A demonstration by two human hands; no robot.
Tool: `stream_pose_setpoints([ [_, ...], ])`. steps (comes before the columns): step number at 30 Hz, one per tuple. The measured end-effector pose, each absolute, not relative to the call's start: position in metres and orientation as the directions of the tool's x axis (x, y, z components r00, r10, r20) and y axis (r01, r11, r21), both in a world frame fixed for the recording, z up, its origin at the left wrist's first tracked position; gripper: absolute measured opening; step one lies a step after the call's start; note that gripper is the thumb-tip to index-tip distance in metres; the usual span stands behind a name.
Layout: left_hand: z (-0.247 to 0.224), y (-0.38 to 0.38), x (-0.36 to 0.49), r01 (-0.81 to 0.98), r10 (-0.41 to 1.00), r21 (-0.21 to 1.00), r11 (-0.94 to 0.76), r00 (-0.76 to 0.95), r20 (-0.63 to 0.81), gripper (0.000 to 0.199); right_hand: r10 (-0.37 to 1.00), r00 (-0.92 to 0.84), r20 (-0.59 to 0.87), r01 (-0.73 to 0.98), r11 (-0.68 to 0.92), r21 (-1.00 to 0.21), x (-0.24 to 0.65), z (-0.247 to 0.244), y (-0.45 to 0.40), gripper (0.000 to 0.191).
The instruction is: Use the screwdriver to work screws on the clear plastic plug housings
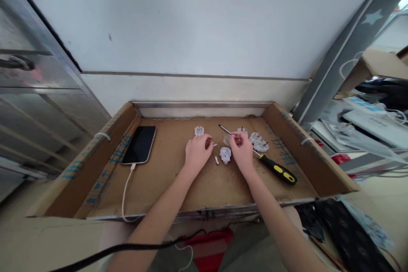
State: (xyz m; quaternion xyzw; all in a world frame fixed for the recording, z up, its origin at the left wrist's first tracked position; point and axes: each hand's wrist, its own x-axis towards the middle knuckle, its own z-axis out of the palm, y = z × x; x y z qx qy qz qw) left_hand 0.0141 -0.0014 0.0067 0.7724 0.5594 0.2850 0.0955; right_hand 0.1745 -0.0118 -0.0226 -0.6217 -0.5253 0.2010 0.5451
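Note:
My left hand (198, 152) is over the middle of a cardboard tray, thumb and fingertips closed together; what they pinch, if anything, is too small to make out. A thin pale piece (215, 144) shows beside those fingertips. My right hand (242, 152) has its fingers drawn together beside a clear plastic piece (227, 139), and their grip is partly hidden. A screwdriver (279, 170) with a black and yellow handle lies slantwise, its shaft passing by my right hand. Between both hands sit an opened plug housing (225, 154) and a small pale part (216, 160).
Clear plugs with metal pins (259, 142) lie at the right, and another plug (199, 130) is behind my left hand. A smartphone (139, 145) with a white cable (125, 191) rests at the left. Cardboard walls (301, 144) enclose the tray; a white panel (197, 29) stands behind.

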Motion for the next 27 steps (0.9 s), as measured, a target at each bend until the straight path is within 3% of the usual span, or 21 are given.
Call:
stream_pose_setpoints([
  [4,0.007,0.0,0.011,0.805,0.915,0.474,-0.358,0.2,0.35,0.013,0.865,0.367,0.342,0.518,0.115,-0.847,0.175,-0.022,-0.013,0.033],
  [10,0.004,0.001,0.01,0.78,0.883,0.421,-0.463,0.364,0.298,0.012,0.872,0.373,0.318,0.65,-0.001,-0.76,0.175,-0.018,-0.017,0.032],
  [17,0.004,0.002,0.007,0.836,0.894,0.347,-0.425,0.327,0.306,0.017,0.866,0.388,0.315,0.735,-0.085,-0.673,0.175,-0.017,-0.019,0.032],
  [27,0.0,0.004,0.004,0.848,0.897,0.337,-0.409,0.306,0.32,0.014,0.872,0.326,0.365,0.834,-0.084,-0.545,0.183,-0.023,-0.024,0.031],
])
